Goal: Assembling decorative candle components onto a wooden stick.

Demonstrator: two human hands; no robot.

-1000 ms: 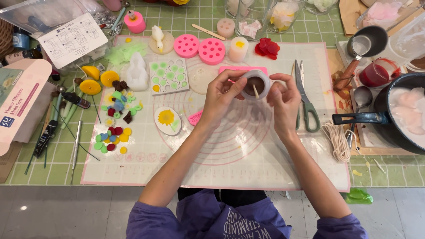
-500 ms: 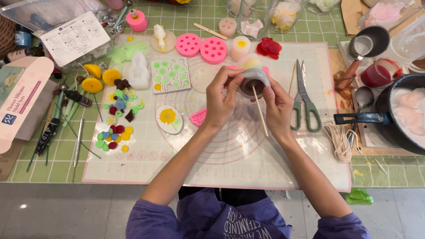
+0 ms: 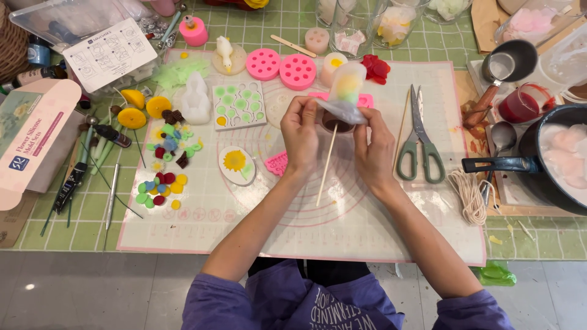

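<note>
Both my hands are raised over the white silicone mat (image 3: 244,226). My left hand (image 3: 299,137) and my right hand (image 3: 374,150) together grip a soft translucent mould (image 3: 347,91), which is stretched upward with a yellow and green tint inside. Under it sits a small brown cup-shaped piece (image 3: 336,125), partly hidden by my fingers. A thin wooden stick (image 3: 325,168) hangs down from the piece between my hands.
Grey-handled scissors (image 3: 422,143) lie right of my hands. A black pan of pale wax (image 3: 559,162), a red cup (image 3: 520,104) and coiled string (image 3: 469,195) sit at the right. Pink moulds (image 3: 281,66), small coloured wax pieces (image 3: 165,177) and tools (image 3: 92,165) fill the left.
The translucent mould has been pulled up and stretched off the brown piece. The stick now hangs below my hands instead of lying across the piece.
</note>
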